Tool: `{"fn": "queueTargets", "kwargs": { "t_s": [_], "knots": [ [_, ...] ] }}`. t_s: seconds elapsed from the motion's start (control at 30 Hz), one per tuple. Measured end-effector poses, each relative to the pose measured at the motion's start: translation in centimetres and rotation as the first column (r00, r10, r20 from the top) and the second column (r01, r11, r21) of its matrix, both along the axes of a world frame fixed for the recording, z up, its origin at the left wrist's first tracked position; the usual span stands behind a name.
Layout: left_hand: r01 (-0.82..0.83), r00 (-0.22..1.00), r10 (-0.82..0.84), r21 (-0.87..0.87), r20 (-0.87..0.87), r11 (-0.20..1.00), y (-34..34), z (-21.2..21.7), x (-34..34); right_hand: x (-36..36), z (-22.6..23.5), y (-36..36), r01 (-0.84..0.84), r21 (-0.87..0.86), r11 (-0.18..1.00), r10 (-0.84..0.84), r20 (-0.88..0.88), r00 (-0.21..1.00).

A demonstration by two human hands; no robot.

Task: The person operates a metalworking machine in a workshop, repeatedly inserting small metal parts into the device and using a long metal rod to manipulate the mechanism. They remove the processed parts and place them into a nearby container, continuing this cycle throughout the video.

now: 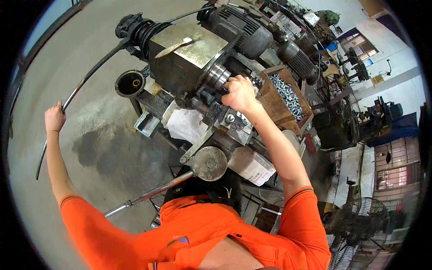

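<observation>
My left hand is wrapped round a long, curved-looking metal lever, out at the far left. That lever runs up to the dark ringed end of a small lathe's headstock. My right hand is closed at the front of the shiny spindle collet, its fingers curled toward the opening. Whatever sits between those fingers is hidden. A flat brush lies on top of the headstock. Below my right hand is the tool slide, with bolts and dark grime on it.
A wooden box of small shiny metal parts stands right of the lathe. An electric motor sits behind. Close to my body are a round metal disc and a long steel rod. A fan stands lower right.
</observation>
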State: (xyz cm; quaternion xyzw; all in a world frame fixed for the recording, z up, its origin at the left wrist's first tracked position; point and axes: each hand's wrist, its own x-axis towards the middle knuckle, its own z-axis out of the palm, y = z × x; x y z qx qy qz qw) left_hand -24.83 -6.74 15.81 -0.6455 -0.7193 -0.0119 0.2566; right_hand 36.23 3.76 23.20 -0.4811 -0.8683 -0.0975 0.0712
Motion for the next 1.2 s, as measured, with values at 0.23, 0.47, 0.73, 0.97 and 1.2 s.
{"fn": "queueTargets", "kwargs": {
  "t_s": [0.23,0.47,0.73,0.97,1.2],
  "knots": [
    [-0.248,0.909,0.263,-0.087,0.323,0.965,1.6,-1.0,2.2,1.2,2.5,-2.8,-0.128,0.121,0.984,0.145,-0.148,0.978],
    [0.175,0.457,-0.06,-0.024,0.888,0.984,4.3,-10.8,17.6,10.2,5.0,-10.1,0.006,0.117,0.993,0.028,-0.285,0.958],
    [0.349,0.937,-0.28,-0.551,0.21,0.758,7.3,-17.7,24.1,23.1,2.3,-22.7,0.506,-0.196,0.84,-0.542,-0.247,0.803],
    [0.225,0.951,-0.034,-0.614,0.307,0.756,7.8,-14.6,24.8,34.5,-4.2,-33.5,0.854,-0.253,0.454,-0.889,-0.191,0.416],
    [0.222,0.82,0.169,-0.576,0.547,0.787,3.7,-16.7,19.4,39.9,-13.1,-44.3,0.988,0.012,0.154,-0.987,0.058,0.153]
  ]
}}
